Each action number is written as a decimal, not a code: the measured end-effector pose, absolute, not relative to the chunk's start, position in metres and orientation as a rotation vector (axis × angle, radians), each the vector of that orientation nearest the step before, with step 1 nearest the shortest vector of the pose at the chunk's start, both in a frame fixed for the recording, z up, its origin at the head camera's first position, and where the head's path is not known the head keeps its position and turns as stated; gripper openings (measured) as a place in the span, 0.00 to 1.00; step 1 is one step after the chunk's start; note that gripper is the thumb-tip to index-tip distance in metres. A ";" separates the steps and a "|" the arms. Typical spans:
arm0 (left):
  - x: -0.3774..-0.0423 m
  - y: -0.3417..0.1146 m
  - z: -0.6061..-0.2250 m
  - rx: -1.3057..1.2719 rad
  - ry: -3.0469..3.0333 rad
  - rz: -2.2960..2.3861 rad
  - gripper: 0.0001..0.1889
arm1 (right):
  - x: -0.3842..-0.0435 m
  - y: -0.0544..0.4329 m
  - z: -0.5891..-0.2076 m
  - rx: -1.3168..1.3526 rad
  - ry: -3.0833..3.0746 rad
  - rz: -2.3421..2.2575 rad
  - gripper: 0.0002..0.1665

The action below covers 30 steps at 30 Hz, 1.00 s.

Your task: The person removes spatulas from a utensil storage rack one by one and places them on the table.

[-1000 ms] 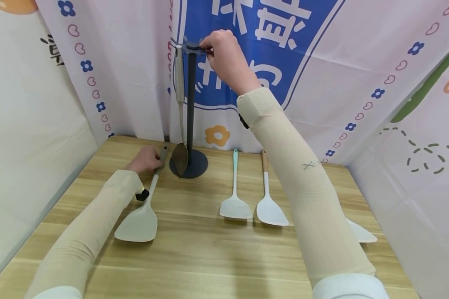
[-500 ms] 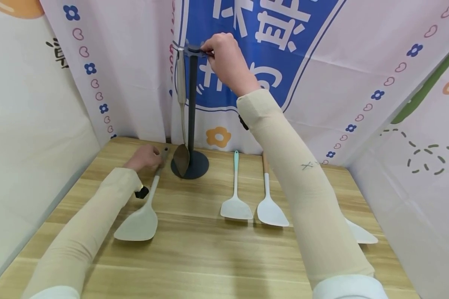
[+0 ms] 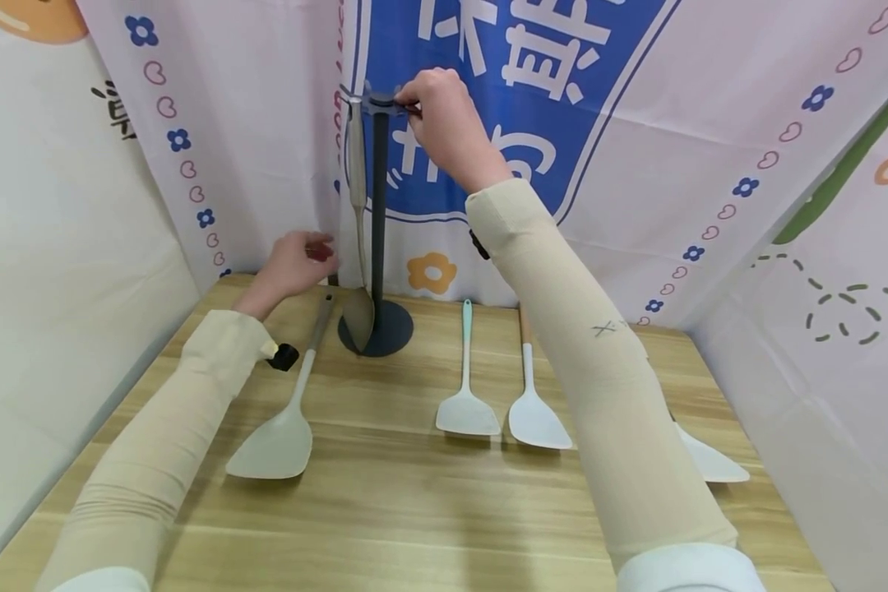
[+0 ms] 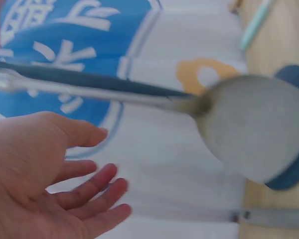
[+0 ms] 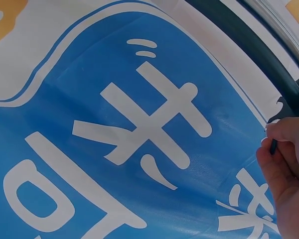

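A metal ladle-like utensil with a steel handle [image 3: 358, 156] hangs from the top of a dark utensil stand [image 3: 378, 205], its rounded head [image 4: 256, 127] low by the round base. My right hand [image 3: 447, 115] pinches a hook at the top of the stand; in the right wrist view the thumb and fingers of that hand [image 5: 289, 164] close on it. Left of the hanging utensil, my left hand [image 3: 296, 263] is raised with nothing in it, its fingers apart in the left wrist view. Below that hand lies a grey-handled spatula [image 3: 274, 444] on the table.
A mint-handled spatula [image 3: 466, 411] and a wooden-handled white spatula [image 3: 536, 419] lie mid-table. Another white spatula [image 3: 714, 459] at the right is partly hidden by my right sleeve. A printed cloth [image 3: 266, 123] hangs behind the wooden table [image 3: 414, 526].
My left hand has let go of the grey spatula's handle and risen toward the hanging utensil, fingers opening. The right hand keeps its pinch on the stand's top.
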State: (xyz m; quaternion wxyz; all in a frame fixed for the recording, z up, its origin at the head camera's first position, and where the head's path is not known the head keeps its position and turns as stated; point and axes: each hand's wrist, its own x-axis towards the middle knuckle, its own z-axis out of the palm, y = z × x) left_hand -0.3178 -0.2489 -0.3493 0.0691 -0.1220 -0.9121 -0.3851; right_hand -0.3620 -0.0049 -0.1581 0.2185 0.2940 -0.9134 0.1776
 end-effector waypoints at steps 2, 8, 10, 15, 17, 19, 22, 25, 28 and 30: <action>-0.316 -0.243 -0.341 -0.381 -2.675 -1.193 0.28 | -0.362 -0.005 -0.158 0.816 -2.528 0.490 0.18; -0.309 -0.223 -0.316 -0.439 -2.508 -1.334 0.31 | -0.362 -0.006 -0.158 0.813 -2.527 0.493 0.18; -0.306 -0.215 -0.309 -0.458 -2.466 -1.403 0.31 | -0.362 -0.006 -0.158 0.807 -2.529 0.491 0.18; -0.305 -0.200 -0.299 -0.469 -2.307 -1.537 0.32 | -0.362 -0.006 -0.158 0.809 -2.529 0.475 0.18; -0.306 -0.196 -0.298 -0.456 -2.241 -1.562 0.33 | -0.361 -0.006 -0.158 0.810 -2.533 0.470 0.18; -0.308 -0.192 -0.298 -0.444 -2.186 -1.571 0.32 | -0.361 -0.007 -0.157 0.808 -2.539 0.467 0.18; -0.311 -0.189 -0.298 -0.419 -2.128 -1.565 0.30 | -0.360 -0.009 -0.156 0.805 -2.549 0.470 0.18; -0.313 -0.187 -0.300 -0.392 -2.081 -1.543 0.26 | -0.360 -0.010 -0.155 0.806 -2.556 0.472 0.18; -0.313 -0.186 -0.301 -0.375 -2.053 -1.516 0.22 | -0.360 -0.010 -0.155 0.803 -2.562 0.479 0.18; -0.312 -0.185 -0.301 -0.375 -2.048 -1.509 0.22 | -0.360 -0.010 -0.155 0.797 -2.563 0.486 0.17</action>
